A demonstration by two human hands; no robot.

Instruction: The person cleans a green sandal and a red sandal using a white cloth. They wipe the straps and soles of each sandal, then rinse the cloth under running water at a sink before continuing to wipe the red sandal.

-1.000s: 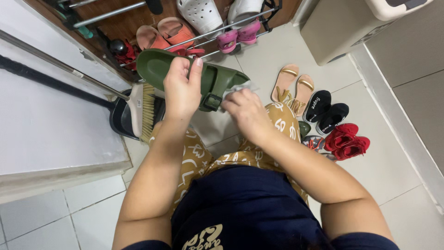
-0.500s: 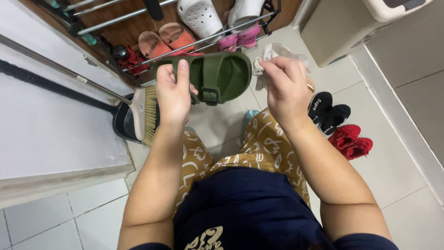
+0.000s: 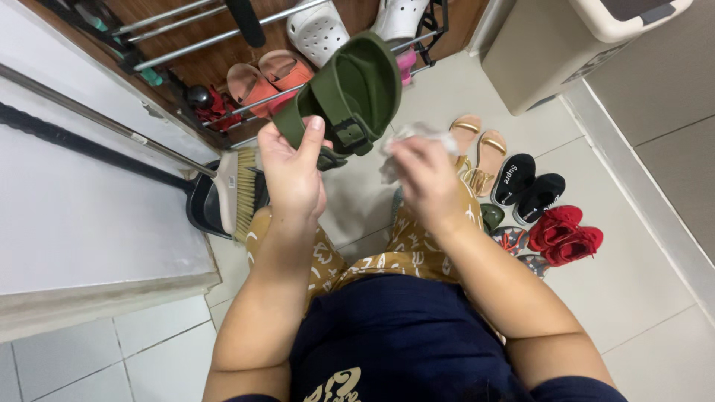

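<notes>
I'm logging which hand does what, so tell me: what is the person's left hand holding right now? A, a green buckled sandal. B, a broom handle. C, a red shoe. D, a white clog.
A: the left hand grips the green buckled sandal by its near end, while the right hand holds a crumpled white cloth beside it.

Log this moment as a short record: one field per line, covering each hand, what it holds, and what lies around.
left hand: grips the green sandal by its strap end, sole tilted up
right hand: bunches a pale cloth beside the sandal's buckle
floor, right: gold sandals, black slippers, red shoes
left: broom and dark dustpan
behind: shoe rack
</notes>
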